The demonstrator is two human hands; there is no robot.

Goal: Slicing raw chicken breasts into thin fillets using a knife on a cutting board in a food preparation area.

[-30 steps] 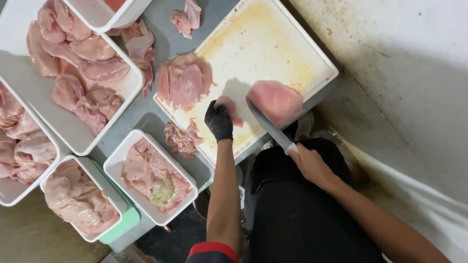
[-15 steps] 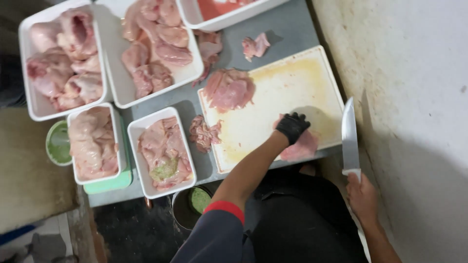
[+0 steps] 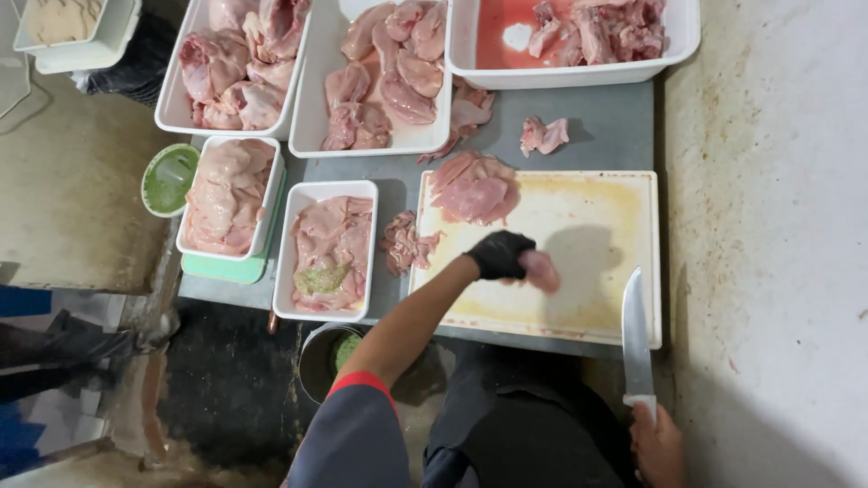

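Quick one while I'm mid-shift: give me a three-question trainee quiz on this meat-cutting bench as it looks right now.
1. True or false: the knife is slicing meat on the cutting board.
2. Which hand wears a black glove? A) left B) right
3. Fill in: the gloved hand grips a piece of ____ over the board.

Key:
1. False. The right hand holds the knife off the board's right edge, blade clear of any meat.
2. A. The left hand is gloved.
3. Raw meat, pink and blurred.
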